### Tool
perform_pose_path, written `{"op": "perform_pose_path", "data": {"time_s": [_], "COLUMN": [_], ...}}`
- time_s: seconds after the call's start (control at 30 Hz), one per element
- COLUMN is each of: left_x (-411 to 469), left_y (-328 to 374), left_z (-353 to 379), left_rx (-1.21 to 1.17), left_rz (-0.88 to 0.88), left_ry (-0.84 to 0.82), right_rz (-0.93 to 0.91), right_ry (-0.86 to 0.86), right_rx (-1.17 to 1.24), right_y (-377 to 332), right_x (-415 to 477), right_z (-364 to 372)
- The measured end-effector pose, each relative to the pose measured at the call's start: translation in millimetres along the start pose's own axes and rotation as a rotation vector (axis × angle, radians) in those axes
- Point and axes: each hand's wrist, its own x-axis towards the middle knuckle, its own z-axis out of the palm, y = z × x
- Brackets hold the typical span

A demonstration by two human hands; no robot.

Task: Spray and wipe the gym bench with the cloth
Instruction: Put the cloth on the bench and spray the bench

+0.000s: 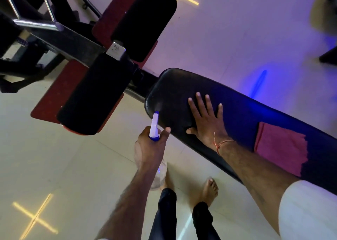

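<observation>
Left hand (149, 148) wrapped around spray bottle (155, 128), nozzle aimed at 12 o'clock toward the bench pad (175, 86) end, faint mist at tip. Right hand (206, 119) flat, fingers spread, pressing on pad, holding nothing. Pink cloth (280, 148) lies on pad at 3 o'clock of right hand, well apart.
</observation>
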Motion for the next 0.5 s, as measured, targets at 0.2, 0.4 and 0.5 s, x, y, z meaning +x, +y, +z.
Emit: {"op": "perform_pose_path", "data": {"time_s": [0.2,0.4,0.5], "left_x": [-21,-54,-69], "left_y": [-12,-10,-1], "left_z": [1,21,38], "left_rx": [-0.023,0.003,-0.014], "left_rz": [-0.037,0.028,0.068], "left_ry": [0.007,-0.086,-0.14], "right_rz": [-0.012,-0.019,0.027], "right_ry": [0.03,0.118,0.118], "right_rx": [0.008,0.09,0.101], "right_y": [0,13,35], "right_x": [-1,-37,-67], "right_z": [2,16,29]}}
